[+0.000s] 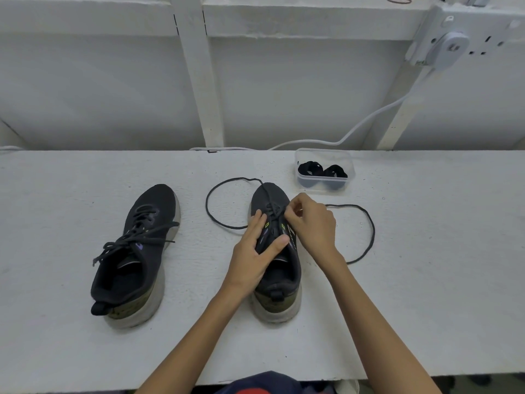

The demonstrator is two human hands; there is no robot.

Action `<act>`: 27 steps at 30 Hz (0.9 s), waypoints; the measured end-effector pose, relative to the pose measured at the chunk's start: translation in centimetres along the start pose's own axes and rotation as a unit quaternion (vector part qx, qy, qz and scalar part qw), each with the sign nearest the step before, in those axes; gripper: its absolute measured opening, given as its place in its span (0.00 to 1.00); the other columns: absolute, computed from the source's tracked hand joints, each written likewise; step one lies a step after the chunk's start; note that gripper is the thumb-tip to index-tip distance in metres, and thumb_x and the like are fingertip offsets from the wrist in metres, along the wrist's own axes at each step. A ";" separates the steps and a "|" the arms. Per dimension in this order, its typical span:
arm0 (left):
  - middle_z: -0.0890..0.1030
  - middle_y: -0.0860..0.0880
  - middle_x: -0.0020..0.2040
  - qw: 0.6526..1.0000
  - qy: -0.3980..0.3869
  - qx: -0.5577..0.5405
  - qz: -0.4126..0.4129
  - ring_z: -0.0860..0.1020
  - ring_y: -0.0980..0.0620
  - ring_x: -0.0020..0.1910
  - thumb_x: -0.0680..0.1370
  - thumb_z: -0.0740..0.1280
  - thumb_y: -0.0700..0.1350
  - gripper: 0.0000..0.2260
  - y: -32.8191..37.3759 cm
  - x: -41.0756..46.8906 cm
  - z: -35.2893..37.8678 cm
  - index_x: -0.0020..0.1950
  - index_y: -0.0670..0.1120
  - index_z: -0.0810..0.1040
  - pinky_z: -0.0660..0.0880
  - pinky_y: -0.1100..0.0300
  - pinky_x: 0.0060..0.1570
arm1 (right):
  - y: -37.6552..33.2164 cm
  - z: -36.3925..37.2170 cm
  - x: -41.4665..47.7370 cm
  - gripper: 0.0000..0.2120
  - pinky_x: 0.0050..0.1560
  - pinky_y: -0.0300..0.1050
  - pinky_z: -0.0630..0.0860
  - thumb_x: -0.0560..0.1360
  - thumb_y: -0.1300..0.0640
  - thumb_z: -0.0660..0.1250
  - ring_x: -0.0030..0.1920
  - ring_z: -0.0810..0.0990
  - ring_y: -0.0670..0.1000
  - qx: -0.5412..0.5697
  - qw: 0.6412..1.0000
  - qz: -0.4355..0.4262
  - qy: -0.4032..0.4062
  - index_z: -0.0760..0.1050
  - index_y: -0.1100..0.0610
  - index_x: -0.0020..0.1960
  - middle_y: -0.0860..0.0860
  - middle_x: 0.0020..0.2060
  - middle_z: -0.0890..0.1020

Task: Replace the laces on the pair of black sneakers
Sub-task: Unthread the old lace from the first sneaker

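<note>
Two black sneakers stand on the white table, toes pointing away from me. The left sneaker [135,251] is fully laced, its lace ends hanging loose. On the right sneaker [277,268], a black lace [369,240] runs only through the front eyelets, and both long ends loop out over the table on either side. My left hand [252,251] holds the sneaker's tongue area, thumb across the eyelets and fingers along the left side. My right hand [311,223] pinches the lace at the front eyelets.
A clear plastic tub [324,170] with coiled black laces stands behind the right sneaker. A white cable [369,118] runs from a wall adapter down to the table's back edge. The table's front edge is near my body.
</note>
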State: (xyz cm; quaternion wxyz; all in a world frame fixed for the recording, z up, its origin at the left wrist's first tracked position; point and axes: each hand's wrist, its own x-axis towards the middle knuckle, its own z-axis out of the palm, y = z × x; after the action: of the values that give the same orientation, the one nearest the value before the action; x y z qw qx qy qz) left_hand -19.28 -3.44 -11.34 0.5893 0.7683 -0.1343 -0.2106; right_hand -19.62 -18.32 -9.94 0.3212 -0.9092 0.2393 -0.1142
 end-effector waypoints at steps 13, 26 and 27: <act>0.60 0.59 0.77 1.000 0.007 0.007 -0.001 0.58 0.62 0.76 0.68 0.68 0.63 0.39 0.1 0.0 0.0 0.76 0.51 0.63 0.57 0.61 0.75 | 0.9 -0.1 -0.5 0.04 0.46 0.50 0.77 0.71 0.56 0.71 0.39 0.79 0.44 0.150 0.987 0.014 -0.056 0.79 0.50 0.38 0.43 0.37 0.82; 0.58 0.60 0.78 1.000 0.003 0.017 -0.002 0.56 0.62 0.76 0.69 0.67 0.63 0.39 0.2 -0.2 0.0 0.77 0.52 0.62 0.57 0.61 0.75 | 1.4 -1.4 0.0 0.07 0.24 0.30 0.65 0.72 0.59 0.75 0.24 0.72 0.40 0.290 0.943 0.077 -0.142 0.81 0.63 0.44 0.47 0.27 0.78; 0.58 0.60 0.78 1.000 0.003 0.018 -0.002 0.56 0.62 0.76 0.69 0.67 0.63 0.39 0.2 -0.2 0.0 0.77 0.52 0.62 0.58 0.61 0.75 | 1.2 -1.5 0.1 0.05 0.24 0.30 0.65 0.73 0.62 0.73 0.23 0.71 0.40 0.300 0.939 0.077 -0.147 0.80 0.64 0.43 0.46 0.25 0.77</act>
State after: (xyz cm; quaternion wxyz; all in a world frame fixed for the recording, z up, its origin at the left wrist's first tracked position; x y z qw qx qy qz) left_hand -19.45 -3.41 -11.13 0.5751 0.7800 -0.1345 -0.2069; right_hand -20.44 -19.95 -9.53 0.6186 -0.7559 0.2131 -0.0211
